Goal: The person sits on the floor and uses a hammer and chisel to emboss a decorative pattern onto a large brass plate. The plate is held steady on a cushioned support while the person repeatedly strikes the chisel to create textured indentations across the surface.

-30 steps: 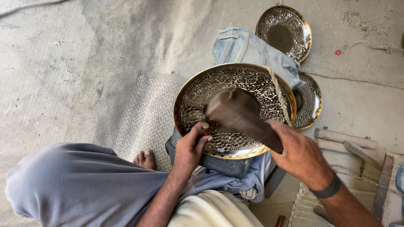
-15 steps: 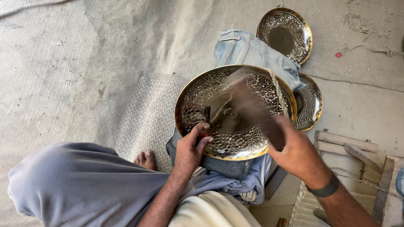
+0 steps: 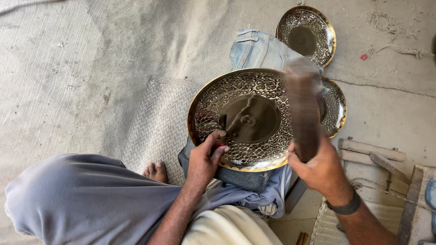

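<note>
While the left hand (image 3: 205, 159) pinches a small punch (image 3: 222, 134) upright against the engraved brass tray (image 3: 245, 120) at its seven o'clock rim, the right hand (image 3: 318, 168) is clenched around a blurred wooden mallet (image 3: 303, 111) at the tray's three o'clock. Tray rests on folded denim cloth (image 3: 256, 47).

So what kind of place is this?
Probably a metal craft workshop on the floor: an engraved brass plate on folded cloth, more patterned plates nearby, and a mallet in the right hand.
</note>
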